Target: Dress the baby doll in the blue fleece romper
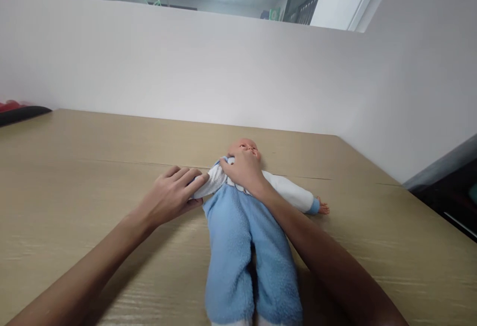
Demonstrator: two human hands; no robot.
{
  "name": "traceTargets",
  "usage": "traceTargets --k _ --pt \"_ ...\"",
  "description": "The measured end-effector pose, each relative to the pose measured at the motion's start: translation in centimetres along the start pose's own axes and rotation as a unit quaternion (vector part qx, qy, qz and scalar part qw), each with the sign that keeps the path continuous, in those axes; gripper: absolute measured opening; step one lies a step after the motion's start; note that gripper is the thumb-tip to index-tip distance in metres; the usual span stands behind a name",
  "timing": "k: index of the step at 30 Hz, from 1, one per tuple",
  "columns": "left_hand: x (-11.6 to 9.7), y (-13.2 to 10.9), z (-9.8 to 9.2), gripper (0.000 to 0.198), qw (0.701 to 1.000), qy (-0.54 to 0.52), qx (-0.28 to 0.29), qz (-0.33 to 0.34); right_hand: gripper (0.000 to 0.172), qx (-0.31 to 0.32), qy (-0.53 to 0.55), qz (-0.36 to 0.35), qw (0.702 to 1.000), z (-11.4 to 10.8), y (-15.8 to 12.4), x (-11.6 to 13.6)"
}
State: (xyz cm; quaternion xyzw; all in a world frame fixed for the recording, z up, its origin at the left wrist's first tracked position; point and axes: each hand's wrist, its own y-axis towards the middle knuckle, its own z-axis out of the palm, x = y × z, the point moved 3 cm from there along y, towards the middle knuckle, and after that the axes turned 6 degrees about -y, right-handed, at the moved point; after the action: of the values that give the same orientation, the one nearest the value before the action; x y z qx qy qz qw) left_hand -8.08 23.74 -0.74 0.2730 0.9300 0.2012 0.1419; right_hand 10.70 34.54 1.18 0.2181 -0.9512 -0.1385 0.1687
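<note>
My two arms come into view from the bottom edge, both bare from above the elbow down. No sleeves, cuffs or gloves cover them. My left hand (169, 194) is bare, with no ring, watch or band showing at the wrist, and its nails are short and unpainted. My right hand (244, 169) is bare too, its wrist plain. My right forearm lies partly in shadow, so fine detail there is hard to make out.

The doll (246, 226) lies on its back on the table (93, 167), head toward the far edge, between my forearms, feet at the near edge.
</note>
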Motion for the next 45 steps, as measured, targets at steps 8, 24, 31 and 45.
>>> traceTargets --k 8,24,31,45 --pt "3.5 -0.6 0.5 0.035 0.988 0.052 -0.004 -0.146 0.027 0.017 -0.078 0.061 0.995 -2.3 0.1 -3.3" --pt "3.8 -1.4 2.3 0.032 0.970 -0.065 0.020 -0.232 0.051 0.183 0.131 -0.079 0.971 -4.1 -1.4 -5.7" --pt "4.3 -1.5 3.3 0.039 0.970 -0.056 0.019 -0.237 0.034 0.240 0.122 -0.082 0.960 -5.8 -9.1 -12.1" --pt "1.4 1.0 2.6 0.052 0.984 -0.074 -0.046 -0.156 0.060 -0.019 -0.065 -0.135 0.988 -5.5 -14.5 -16.6"
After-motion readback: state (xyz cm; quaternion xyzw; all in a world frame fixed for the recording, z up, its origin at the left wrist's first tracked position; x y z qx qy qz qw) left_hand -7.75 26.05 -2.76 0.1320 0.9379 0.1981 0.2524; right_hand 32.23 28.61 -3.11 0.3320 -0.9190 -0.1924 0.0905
